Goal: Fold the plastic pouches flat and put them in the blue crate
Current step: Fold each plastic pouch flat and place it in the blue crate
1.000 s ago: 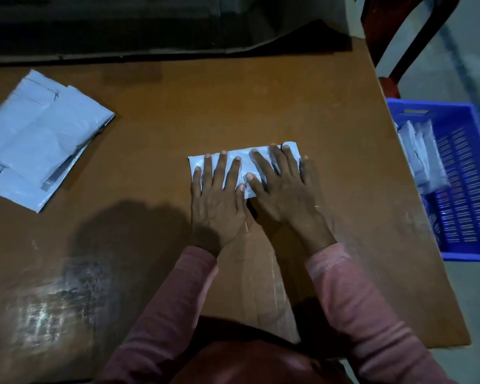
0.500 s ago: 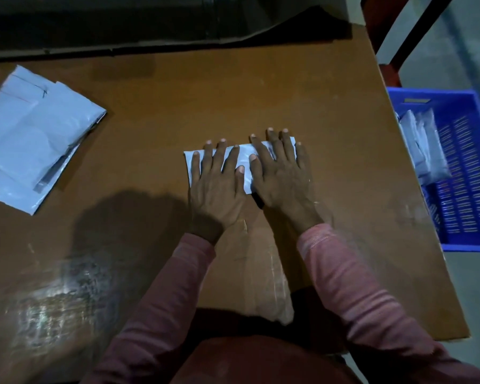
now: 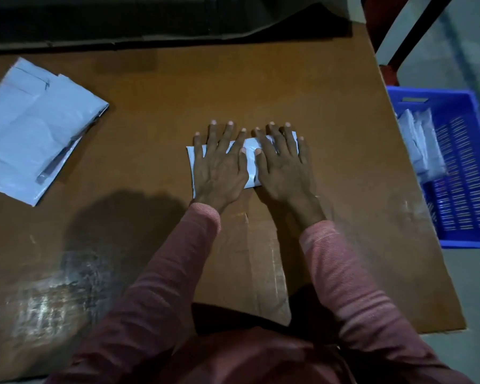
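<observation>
A person is pressing both palms on a small folded white plastic pouch [image 3: 249, 159] that is lying near the middle of the brown wooden tabletop [image 3: 205, 87], straight ahead of the body. The slippery film is probably trying to spring open, so the weight of two flat hands is pinning the fold and pushing trapped air out. The left hand [image 3: 219, 169] is covering the pouch's left half and the right hand [image 3: 281, 169] its right half, side by side, thumbs almost meeting over the strip of white showing between them. Both hands are spread wide, fingers straight and fanned, tips reaching past the pouch's far edge onto the wood. Neither is curling round or pinching anything; they are only bearing down.

A loose pile of larger, unfolded pale plastic pouches [image 3: 36, 128] is waiting at the tabletop's left edge, well apart from the hands, apparently the supply to work through. The blue slotted plastic crate [image 3: 432, 93] is standing lower, just off the tabletop's right edge, on the right hand's side for a short sideways drop. A few folded pouches [image 3: 419, 145] are leaning against its wall nearest the tabletop. So the pouch under the palms is seemingly at its flattening step and is not yet going into the crate.
</observation>
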Tool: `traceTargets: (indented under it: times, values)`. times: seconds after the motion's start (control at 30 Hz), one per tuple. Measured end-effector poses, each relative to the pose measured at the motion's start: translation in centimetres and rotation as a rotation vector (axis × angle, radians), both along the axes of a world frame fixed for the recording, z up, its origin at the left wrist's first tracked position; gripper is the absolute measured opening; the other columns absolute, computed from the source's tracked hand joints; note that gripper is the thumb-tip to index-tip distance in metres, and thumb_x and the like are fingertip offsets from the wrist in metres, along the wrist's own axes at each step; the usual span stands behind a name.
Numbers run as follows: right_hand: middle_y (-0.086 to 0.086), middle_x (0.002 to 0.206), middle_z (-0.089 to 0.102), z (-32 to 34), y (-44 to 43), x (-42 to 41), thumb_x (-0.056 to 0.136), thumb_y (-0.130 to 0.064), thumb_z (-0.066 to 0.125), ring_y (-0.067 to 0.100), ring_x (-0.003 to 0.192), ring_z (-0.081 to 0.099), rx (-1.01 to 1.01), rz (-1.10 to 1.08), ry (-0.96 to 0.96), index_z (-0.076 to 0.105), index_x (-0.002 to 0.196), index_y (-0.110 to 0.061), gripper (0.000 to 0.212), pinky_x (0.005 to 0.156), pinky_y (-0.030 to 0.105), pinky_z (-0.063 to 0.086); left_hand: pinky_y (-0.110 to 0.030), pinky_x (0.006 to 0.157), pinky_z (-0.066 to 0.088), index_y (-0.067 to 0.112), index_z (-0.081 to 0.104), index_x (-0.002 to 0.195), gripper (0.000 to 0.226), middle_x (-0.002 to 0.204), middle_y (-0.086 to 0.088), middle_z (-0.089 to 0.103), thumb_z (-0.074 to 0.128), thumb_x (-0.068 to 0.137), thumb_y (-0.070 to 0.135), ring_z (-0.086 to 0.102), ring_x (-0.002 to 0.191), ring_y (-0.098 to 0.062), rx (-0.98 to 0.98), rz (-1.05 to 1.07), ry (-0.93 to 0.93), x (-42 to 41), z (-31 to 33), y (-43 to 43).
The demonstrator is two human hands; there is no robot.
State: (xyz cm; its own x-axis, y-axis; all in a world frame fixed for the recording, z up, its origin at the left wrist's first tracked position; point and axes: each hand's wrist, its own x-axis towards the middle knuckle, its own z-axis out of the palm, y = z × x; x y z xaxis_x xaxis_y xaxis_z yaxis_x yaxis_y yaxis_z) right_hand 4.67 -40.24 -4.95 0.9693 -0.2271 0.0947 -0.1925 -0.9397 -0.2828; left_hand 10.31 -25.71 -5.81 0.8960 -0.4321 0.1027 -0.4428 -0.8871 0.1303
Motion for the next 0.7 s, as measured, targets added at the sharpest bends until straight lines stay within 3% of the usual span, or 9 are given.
traceTargets:
  times: [0.23,0.43,0.7]
  values:
    - [-0.002,0.168,0.018,0.7,-0.1,0.4,0.108,-0.039,0.025,0.023,0.156,0.004,0.015,0.007,0.075,0.025,0.159,-0.035,0.051,0.124,0.052,0.004,-0.059,0.125,0.01,0.027,0.031,0.161,0.055,0.17,-0.001,0.023,0.019,0.107,0.037,0.008,0.158,-0.034,-0.011,-0.008,-0.043,0.0,-0.1,-0.1]
    - [0.001,0.17,0.005,2.1,-1.2,4.6,0.108,-0.046,0.02,0.026,0.157,-0.003,-0.015,0.015,0.102,0.009,0.162,-0.034,0.056,0.122,0.057,-0.003,-0.06,0.125,0.011,0.026,0.036,0.159,0.053,0.168,-0.004,0.028,0.02,0.109,0.037,0.012,0.158,-0.035,-0.022,-0.004,-0.061,0.1,-0.4,0.0]
    - [-0.003,0.169,0.016,0.6,-1.3,5.9,0.106,-0.047,0.019,0.023,0.157,0.003,-0.097,0.013,0.113,0.021,0.16,-0.03,0.057,0.122,0.059,0.009,-0.059,0.125,0.009,0.028,0.032,0.161,0.053,0.169,-0.003,0.026,0.019,0.11,0.037,0.01,0.158,-0.034,-0.01,0.002,-0.067,0.1,-0.6,-0.1]
